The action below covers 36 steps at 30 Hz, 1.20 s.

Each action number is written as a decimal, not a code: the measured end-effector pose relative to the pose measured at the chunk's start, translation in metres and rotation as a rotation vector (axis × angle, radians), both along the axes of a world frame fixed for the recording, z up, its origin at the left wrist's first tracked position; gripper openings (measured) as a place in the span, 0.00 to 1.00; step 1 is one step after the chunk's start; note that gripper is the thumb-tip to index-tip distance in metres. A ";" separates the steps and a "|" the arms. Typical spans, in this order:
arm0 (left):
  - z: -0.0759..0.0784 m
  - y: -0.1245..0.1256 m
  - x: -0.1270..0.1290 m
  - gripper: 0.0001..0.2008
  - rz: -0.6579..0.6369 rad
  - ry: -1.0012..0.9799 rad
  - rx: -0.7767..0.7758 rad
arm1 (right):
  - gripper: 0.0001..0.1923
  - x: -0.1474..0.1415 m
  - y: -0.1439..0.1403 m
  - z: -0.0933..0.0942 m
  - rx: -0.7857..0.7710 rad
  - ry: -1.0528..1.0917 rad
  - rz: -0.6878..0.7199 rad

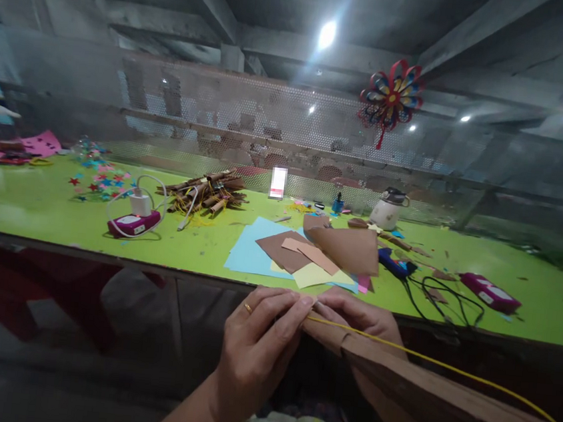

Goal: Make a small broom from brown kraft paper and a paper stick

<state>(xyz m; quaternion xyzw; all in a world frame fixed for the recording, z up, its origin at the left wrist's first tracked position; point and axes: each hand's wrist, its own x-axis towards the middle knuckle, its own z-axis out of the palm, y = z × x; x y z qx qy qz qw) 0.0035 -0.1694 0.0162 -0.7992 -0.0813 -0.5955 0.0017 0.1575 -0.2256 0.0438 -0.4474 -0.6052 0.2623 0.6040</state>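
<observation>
Pinching brown paper strip [443, 396] and yellow wire [427, 360], both hands' grip; coloured sheets [257, 252], glue gun [394, 263] beyond.

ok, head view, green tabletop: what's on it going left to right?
pink paper → scattered paper stars → magenta box with white charger → pile of brown rolled sticks → stack of coloured paper sheets → white pot → black cable → second magenta box
</observation>
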 end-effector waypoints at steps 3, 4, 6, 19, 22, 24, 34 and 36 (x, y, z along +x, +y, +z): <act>0.000 0.000 0.001 0.27 0.000 0.001 -0.006 | 0.07 -0.001 0.000 0.002 0.020 -0.047 -0.041; 0.000 0.000 0.001 0.27 -0.001 0.001 -0.011 | 0.07 -0.001 0.000 0.003 0.027 -0.057 -0.048; 0.000 0.000 0.001 0.28 -0.007 0.004 -0.026 | 0.07 -0.001 0.001 0.003 0.040 -0.065 -0.056; 0.001 -0.003 0.002 0.26 -0.036 -0.042 -0.117 | 0.13 0.008 0.006 -0.005 0.002 -0.007 0.013; 0.001 -0.003 0.003 0.26 -0.050 -0.048 -0.120 | 0.11 0.006 0.005 -0.003 -0.012 0.019 -0.001; 0.001 -0.004 0.003 0.25 -0.058 -0.058 -0.126 | 0.11 0.005 0.004 -0.002 -0.015 0.047 0.004; 0.004 -0.007 0.006 0.17 -0.164 -0.112 -0.353 | 0.10 -0.004 -0.004 0.005 -0.009 -0.055 -0.063; 0.003 -0.007 0.007 0.14 -0.173 -0.124 -0.463 | 0.10 -0.006 -0.004 0.006 -0.019 -0.115 -0.097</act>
